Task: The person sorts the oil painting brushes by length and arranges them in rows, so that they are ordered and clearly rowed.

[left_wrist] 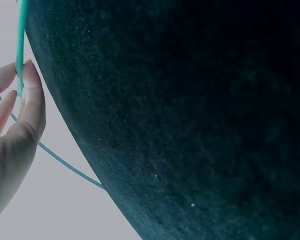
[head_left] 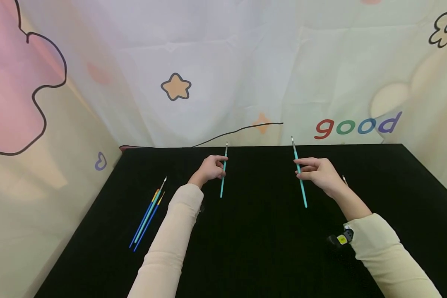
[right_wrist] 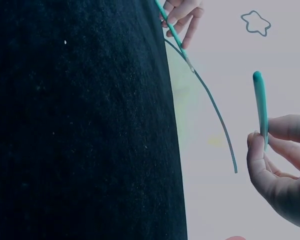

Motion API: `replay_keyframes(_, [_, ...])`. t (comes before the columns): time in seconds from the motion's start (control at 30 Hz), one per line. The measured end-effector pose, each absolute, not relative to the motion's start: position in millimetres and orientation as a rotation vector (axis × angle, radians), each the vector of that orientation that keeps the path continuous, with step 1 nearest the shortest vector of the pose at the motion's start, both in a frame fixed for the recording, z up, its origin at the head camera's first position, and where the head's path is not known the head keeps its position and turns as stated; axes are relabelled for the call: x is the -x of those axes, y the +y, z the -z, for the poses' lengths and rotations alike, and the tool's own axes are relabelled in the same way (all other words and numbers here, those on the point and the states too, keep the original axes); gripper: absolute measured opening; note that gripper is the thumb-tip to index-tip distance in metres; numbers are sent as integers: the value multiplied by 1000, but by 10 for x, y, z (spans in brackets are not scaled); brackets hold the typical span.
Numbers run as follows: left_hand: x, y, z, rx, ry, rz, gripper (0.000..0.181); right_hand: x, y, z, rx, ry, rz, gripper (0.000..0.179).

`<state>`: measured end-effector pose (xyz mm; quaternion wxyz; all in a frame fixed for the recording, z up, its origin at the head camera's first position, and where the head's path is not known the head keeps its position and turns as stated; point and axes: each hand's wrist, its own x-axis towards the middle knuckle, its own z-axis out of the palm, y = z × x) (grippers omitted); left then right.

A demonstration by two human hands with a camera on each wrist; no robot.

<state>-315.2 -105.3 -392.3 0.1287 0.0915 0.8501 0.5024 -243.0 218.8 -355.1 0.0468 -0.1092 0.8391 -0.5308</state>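
Note:
My left hand (head_left: 210, 168) pinches a teal paintbrush (head_left: 222, 186) between thumb and fingers, its bristle end up. In the left wrist view the same hand (left_wrist: 20, 120) grips the teal handle (left_wrist: 21, 40). To the right, my right hand (head_left: 322, 174) holds a second teal paintbrush (head_left: 303, 194), also bristle end up and tilted slightly left. The right wrist view shows that hand (right_wrist: 285, 172) with fingertips and thumb on the handle (right_wrist: 260, 102). Both brushes appear raised near the table's back edge, apart from each other.
On the black table (head_left: 260, 248), a teal paintbrush (head_left: 149, 211) lies between two blue paintbrushes (head_left: 149, 221) at the left. A pale brush tip (head_left: 344, 180) shows behind the right wrist, the rest hidden. A printed curtain (head_left: 227, 82) hangs behind the table.

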Motion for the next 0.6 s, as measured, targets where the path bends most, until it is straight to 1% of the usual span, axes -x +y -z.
replay_keyframes(0.6, [3181,-970,3985,-174,2410,-1507,49,2460,2089,3530,356,2543,1618,42])
